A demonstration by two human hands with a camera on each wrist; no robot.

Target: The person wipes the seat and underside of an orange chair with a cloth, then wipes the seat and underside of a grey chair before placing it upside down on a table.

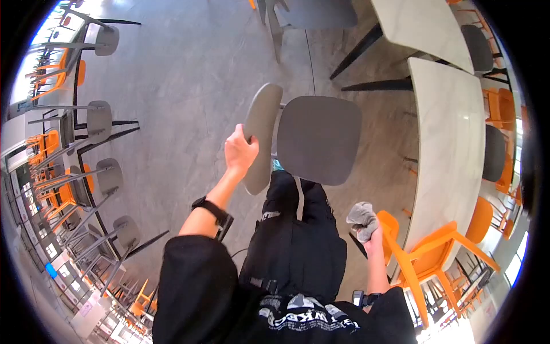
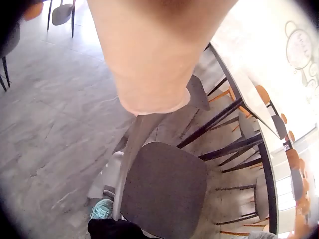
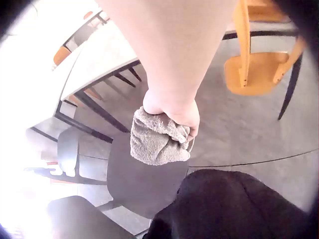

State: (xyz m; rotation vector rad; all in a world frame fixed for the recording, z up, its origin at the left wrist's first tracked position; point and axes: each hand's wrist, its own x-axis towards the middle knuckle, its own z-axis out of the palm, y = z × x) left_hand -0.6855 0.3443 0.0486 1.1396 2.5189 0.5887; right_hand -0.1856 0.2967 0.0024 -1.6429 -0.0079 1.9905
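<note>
A grey chair stands in front of the person, its dark seat [image 1: 318, 139] to the right of its curved backrest [image 1: 262, 137] in the head view. The left hand [image 1: 240, 150] grips the top edge of that backrest; in the left wrist view the hand [image 2: 155, 99] meets the backrest [image 2: 134, 154] beside the seat [image 2: 164, 186]. Bunched in the right hand [image 1: 374, 238] is a grey cloth [image 1: 362, 221], held away from the chair at the person's right side. From the right wrist, the cloth [image 3: 157, 139] hangs under the curled hand [image 3: 174, 112], with the seat [image 3: 139, 179] beyond it.
White marble-look tables [image 1: 450, 143] run along the right, with an orange chair [image 1: 429, 261] close to the right arm. Another grey chair [image 1: 321, 12] stands ahead. Rows of grey and orange chairs [image 1: 99, 121] line the left. Grey floor [image 1: 183, 86] lies between.
</note>
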